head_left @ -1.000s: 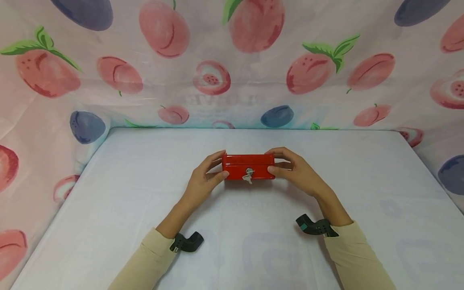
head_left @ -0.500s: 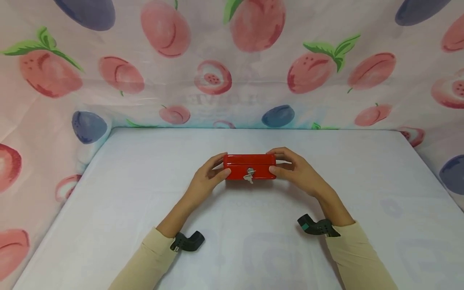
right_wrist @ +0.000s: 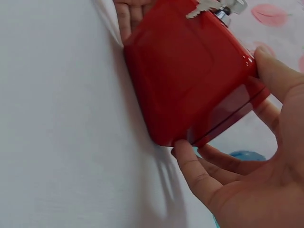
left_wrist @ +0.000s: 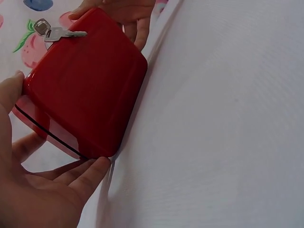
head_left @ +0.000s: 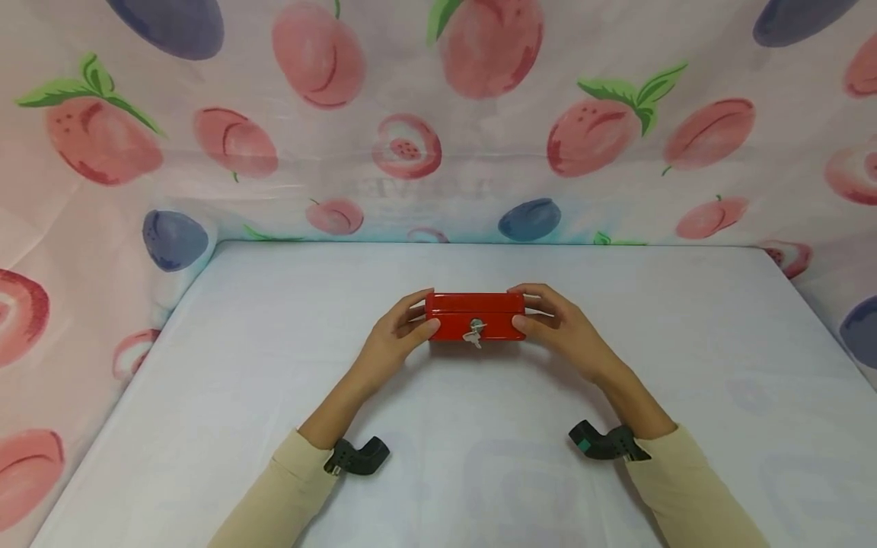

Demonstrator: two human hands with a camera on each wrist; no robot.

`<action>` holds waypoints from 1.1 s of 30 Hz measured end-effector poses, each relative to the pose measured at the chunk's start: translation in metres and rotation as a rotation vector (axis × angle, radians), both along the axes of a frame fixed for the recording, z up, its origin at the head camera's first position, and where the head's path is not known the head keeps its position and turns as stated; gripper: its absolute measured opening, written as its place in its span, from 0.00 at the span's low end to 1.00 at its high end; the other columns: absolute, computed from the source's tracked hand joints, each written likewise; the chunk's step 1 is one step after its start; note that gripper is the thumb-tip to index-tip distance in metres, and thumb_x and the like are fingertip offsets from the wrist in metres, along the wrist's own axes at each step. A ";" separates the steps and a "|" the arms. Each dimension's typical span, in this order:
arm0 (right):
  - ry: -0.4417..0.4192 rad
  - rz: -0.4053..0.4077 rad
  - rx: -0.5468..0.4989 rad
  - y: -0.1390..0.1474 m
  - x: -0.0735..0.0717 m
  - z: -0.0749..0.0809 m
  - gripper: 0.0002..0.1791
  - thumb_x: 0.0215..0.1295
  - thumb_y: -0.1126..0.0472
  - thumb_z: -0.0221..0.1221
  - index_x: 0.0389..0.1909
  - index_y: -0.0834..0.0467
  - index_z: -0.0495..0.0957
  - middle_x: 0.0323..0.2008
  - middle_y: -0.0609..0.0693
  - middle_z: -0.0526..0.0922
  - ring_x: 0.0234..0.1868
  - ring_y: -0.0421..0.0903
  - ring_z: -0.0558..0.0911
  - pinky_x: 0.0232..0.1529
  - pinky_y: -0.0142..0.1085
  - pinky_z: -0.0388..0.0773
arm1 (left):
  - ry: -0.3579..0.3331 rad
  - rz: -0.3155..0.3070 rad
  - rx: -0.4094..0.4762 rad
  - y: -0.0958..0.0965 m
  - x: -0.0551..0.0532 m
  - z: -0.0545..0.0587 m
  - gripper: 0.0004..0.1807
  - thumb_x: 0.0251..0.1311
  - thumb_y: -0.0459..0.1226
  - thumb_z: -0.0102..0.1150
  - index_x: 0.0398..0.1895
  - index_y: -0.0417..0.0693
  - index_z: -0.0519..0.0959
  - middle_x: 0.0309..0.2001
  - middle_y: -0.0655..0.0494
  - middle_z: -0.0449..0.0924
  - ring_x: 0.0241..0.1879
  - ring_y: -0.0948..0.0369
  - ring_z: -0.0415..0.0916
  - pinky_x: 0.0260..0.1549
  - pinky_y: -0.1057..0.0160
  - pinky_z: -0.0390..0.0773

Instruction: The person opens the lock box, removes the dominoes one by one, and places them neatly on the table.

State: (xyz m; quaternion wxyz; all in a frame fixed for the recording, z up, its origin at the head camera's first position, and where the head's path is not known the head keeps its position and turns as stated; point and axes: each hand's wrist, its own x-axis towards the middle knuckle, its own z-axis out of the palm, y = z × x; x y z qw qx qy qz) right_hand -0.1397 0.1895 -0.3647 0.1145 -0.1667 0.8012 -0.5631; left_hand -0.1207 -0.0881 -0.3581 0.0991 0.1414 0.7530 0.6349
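A small red metal cash box [head_left: 452, 306] is near the middle of the table, its lock side facing me. Keys [head_left: 473, 336] hang from the round lock at the front. My left hand [head_left: 384, 344] grips its left end, thumb at the front corner, fingers behind and along the side. At the opposite end my right hand [head_left: 567, 336] holds it likewise. In the left wrist view the box [left_wrist: 90, 85] shows a smooth broad face and a dark seam by the fingers. The right wrist view shows the box [right_wrist: 185, 71] between thumb and fingertips.
A white cloth [head_left: 438, 441] covers the table. Behind and at the sides hangs a curtain [head_left: 301, 152] printed with peaches and blue fruit. Black camera mounts [head_left: 358, 457] sit on both wrists, close over the table.
My right hand and wrist have come slightly lower, toward me. Both hands keep their hold on the cash box. The whole view has shifted a little.
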 end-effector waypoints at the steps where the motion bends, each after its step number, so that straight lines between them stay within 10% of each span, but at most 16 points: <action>1: 0.003 -0.003 -0.010 0.000 0.000 -0.002 0.23 0.59 0.50 0.56 0.56 0.41 0.65 0.58 0.45 0.63 0.57 0.54 0.66 0.48 0.45 0.72 | 0.005 -0.004 0.005 0.000 0.001 0.001 0.28 0.60 0.39 0.53 0.63 0.49 0.60 0.58 0.42 0.63 0.55 0.50 0.65 0.49 0.57 0.70; 12: 0.038 -0.046 0.007 -0.004 0.010 -0.002 0.23 0.60 0.51 0.56 0.57 0.42 0.65 0.57 0.48 0.66 0.56 0.53 0.68 0.46 0.45 0.73 | 0.008 -0.017 0.052 -0.005 -0.009 -0.025 0.28 0.57 0.43 0.56 0.62 0.58 0.63 0.58 0.51 0.64 0.53 0.55 0.68 0.45 0.58 0.73; 21: 0.084 -0.056 0.002 -0.013 0.024 0.019 0.23 0.60 0.59 0.56 0.57 0.55 0.65 0.56 0.54 0.68 0.54 0.57 0.70 0.46 0.46 0.73 | -0.004 -0.045 0.093 -0.004 0.000 -0.005 0.27 0.58 0.35 0.54 0.62 0.49 0.62 0.58 0.46 0.63 0.54 0.48 0.67 0.44 0.57 0.73; 33: 0.099 -0.045 -0.068 -0.012 0.024 0.015 0.23 0.59 0.63 0.58 0.56 0.58 0.67 0.54 0.53 0.69 0.52 0.57 0.71 0.43 0.40 0.76 | 0.001 -0.070 0.135 -0.005 0.000 -0.005 0.27 0.57 0.33 0.54 0.61 0.48 0.63 0.58 0.45 0.62 0.54 0.47 0.66 0.44 0.57 0.74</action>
